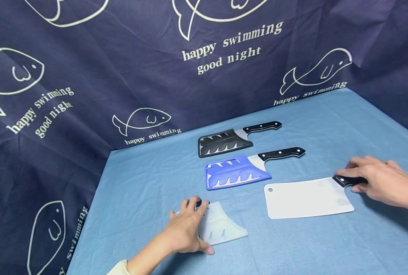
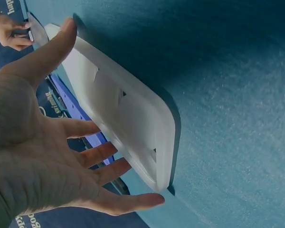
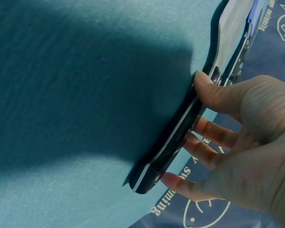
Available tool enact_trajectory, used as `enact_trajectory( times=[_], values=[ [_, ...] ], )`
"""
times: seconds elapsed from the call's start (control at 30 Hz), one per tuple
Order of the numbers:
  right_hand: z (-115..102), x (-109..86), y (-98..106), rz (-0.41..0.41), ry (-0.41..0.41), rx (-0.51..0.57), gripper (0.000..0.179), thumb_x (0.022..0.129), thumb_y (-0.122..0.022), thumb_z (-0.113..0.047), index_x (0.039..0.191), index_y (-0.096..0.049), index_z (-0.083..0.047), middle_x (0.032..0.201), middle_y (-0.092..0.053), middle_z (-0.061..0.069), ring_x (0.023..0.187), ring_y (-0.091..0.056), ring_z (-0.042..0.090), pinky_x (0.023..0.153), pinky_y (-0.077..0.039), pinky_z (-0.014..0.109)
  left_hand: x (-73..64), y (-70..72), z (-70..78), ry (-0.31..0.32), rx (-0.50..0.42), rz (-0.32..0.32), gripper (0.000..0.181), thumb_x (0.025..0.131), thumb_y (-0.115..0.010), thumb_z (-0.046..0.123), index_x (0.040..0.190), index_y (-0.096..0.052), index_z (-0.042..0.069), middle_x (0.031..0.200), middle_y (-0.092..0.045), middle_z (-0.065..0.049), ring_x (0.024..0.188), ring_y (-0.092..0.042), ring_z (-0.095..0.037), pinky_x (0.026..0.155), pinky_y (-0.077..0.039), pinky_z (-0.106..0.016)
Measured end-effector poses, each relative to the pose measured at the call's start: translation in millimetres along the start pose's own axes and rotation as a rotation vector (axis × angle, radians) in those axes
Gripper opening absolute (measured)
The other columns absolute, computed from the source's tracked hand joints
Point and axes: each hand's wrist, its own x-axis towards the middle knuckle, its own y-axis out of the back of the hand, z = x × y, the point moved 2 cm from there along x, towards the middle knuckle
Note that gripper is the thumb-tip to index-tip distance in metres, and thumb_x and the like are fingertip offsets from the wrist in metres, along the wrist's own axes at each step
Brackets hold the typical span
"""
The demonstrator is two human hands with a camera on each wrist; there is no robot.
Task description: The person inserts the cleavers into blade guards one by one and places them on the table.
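I see the bare cleaver (image 1: pixel 308 198) flat on the worktop (image 1: pixel 293 248), long axis left-right, handle in my right hand (image 1: pixel 379 181); the translucent sheath (image 1: pixel 221 225) lies left of the blade, under my spread left hand (image 1: pixel 186 229).

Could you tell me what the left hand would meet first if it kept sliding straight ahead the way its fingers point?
Probably the blue sheath. The left hand rests on the clear sheath with fingers pointing up and slightly right; beyond that lies bare cloth, then the blue-sheathed cleaver. Depth is hard to judge, so it might pass its left end.
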Motion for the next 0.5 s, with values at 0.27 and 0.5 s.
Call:
enact_trajectory(
  times=[0.27, 0.5],
  values=[
    [6.7, -5.9, -7.8, 0.186, 0.083, 0.026, 0.047, 0.055, -0.086, -0.004, 0.099, -0.077, -0.020, 0.084, -0.052, -0.014, 0.072, -0.043, 0.003, 0.049, -0.028, 0.024, -1.2, -2.5, -0.3, 0.010, -0.018, -0.018, 0.122, 0.048, -0.090, 0.053, 0.150, -0.034, 0.018, 0.140, -0.034, -0.010, 0.124, -0.036, -0.031, 0.084, -0.036, -0.071],
    [6.7, -6.1, -10.5, 0.248, 0.133, 0.053, 0.048, 0.050, -0.086, 0.000, 0.095, -0.078, -0.013, 0.078, -0.047, -0.014, 0.068, -0.036, 0.001, 0.052, -0.032, 0.022, -1.5, -3.0, -0.6, 0.001, -0.036, 0.005, 0.117, 0.050, -0.091, 0.049, 0.149, -0.037, 0.016, 0.129, -0.039, -0.005, 0.114, -0.038, -0.026, 0.080, -0.040, -0.063]
  ],
)
